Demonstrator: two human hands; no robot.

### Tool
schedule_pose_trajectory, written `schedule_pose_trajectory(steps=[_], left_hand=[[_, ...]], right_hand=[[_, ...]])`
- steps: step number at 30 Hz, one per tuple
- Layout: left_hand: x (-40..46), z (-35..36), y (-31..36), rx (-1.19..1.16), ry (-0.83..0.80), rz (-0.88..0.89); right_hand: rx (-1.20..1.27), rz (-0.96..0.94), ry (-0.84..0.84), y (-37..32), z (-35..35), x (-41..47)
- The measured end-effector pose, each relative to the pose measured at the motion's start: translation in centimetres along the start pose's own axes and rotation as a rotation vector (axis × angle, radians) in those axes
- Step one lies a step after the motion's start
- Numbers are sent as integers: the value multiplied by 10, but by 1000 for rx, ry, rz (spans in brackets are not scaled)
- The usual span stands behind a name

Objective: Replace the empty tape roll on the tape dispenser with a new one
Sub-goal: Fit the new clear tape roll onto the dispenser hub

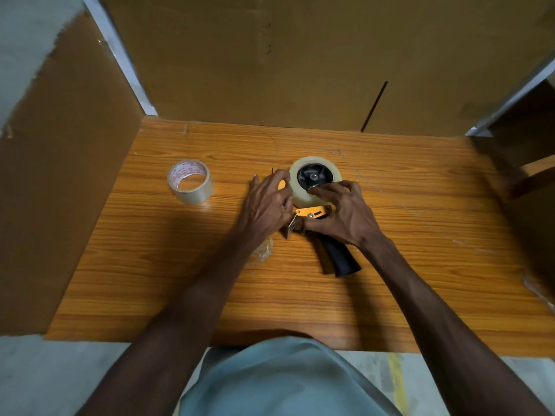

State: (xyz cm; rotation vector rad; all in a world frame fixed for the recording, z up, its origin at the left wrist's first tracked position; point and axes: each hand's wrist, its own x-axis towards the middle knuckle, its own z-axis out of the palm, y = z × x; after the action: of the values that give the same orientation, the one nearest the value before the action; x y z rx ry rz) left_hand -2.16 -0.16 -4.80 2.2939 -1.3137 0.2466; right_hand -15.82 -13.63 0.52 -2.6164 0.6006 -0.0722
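A yellow and black tape dispenser [313, 213] lies flat on the wooden table [420, 235], its black handle [341, 259] pointing toward me. A clear tape roll [300, 193] sits on its black hub [313, 177]. My left hand [267, 202] presses against the roll's left side, fingers curled around it. My right hand [345, 214] rests on the dispenser body, its fingertips touching the roll's near edge by the hub. A second tape roll [189, 181], with red print inside its core, stands apart on the table to the left.
Crumpled clear tape scraps [264, 249] lie by my left forearm. Cardboard panels [270, 55] wall the table at the back and left. A wooden shelf edge [534, 172] sits at the right. Bare tabletop lies in front near me.
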Motion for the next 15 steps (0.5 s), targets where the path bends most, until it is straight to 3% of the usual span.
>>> schedule_pose_trajectory(steps=[4, 9, 15], left_hand=[[-8, -4, -1, 29, 3, 7], [-10, -3, 8, -91, 46, -43], [-10, -4, 7, -230, 121, 25]], right_hand=[[6, 21, 34, -4, 5, 0], [7, 54, 71, -8, 14, -5], [-38, 78, 76, -6, 14, -10]])
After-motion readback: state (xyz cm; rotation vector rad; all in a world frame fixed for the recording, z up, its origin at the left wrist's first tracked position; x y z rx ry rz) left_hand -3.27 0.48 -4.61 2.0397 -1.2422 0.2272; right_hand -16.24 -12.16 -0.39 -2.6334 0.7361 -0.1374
